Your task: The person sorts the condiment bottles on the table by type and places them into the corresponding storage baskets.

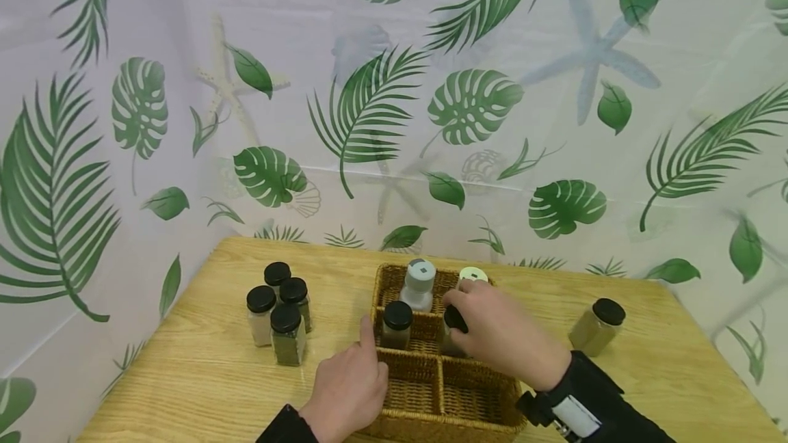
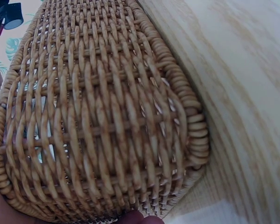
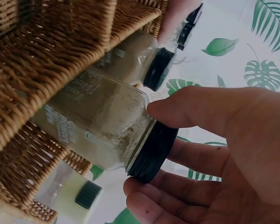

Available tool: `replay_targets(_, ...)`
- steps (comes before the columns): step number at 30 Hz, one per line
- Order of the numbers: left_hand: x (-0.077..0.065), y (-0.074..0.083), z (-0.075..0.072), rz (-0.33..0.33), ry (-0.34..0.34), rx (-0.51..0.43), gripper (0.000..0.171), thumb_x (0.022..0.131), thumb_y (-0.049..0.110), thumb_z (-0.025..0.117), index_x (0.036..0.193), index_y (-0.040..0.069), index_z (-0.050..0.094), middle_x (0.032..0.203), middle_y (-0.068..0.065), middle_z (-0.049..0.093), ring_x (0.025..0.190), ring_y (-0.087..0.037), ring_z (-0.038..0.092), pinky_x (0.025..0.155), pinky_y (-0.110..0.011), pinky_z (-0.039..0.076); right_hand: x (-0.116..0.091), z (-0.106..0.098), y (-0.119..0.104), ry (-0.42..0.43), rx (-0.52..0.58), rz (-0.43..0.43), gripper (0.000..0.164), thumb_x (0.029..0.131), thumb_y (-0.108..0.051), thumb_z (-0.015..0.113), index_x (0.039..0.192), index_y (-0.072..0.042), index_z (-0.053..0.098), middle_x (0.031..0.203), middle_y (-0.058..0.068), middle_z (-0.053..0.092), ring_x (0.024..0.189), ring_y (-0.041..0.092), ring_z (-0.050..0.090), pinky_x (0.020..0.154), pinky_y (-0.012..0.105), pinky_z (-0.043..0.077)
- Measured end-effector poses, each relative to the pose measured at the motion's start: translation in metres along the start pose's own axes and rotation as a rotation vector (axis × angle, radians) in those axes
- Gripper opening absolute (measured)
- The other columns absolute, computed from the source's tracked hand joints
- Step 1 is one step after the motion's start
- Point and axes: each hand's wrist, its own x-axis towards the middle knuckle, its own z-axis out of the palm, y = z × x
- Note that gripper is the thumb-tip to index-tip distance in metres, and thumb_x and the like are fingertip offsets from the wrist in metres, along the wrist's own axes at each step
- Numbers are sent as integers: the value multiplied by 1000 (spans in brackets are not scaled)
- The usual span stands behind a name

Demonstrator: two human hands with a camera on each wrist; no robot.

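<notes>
A wicker basket (image 1: 440, 355) with several compartments stands on the wooden table. My left hand (image 1: 351, 385) holds its left side, the index finger stretched along the rim and the thumb by the inner edge. In the left wrist view, fingertips (image 2: 133, 217) show low against the woven wall (image 2: 93, 112). My right hand (image 1: 505, 333) grips a black-lidded spice jar (image 3: 102, 116) by its lid, thumb at the jar's shoulder; the jar sits in a middle compartment. Left of it stands another black-lidded jar (image 1: 396, 327). A white-capped bottle (image 1: 420, 286) and a pale-green-capped bottle (image 1: 473, 274) occupy the back.
Several black-lidded jars (image 1: 287, 337) are grouped on the table (image 1: 185, 368) left of the basket. One more jar (image 1: 597, 328), filled with brownish powder, stands to the right, beyond my right wrist. A leaf-patterned curtain (image 1: 394, 122) hangs behind the table.
</notes>
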Motion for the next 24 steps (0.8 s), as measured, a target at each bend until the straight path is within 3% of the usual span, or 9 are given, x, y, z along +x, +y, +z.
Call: replay_targets(24, 2, 1, 1, -22, 9, -7, 69, 106, 26, 44, 161, -1, 11, 57, -3, 46, 44, -18, 31, 49, -36, 16, 6, 23, -1, -42, -1, -7, 29, 86, -17, 80, 111, -7, 71, 96, 4, 62, 84, 18, 57, 69, 35, 49)
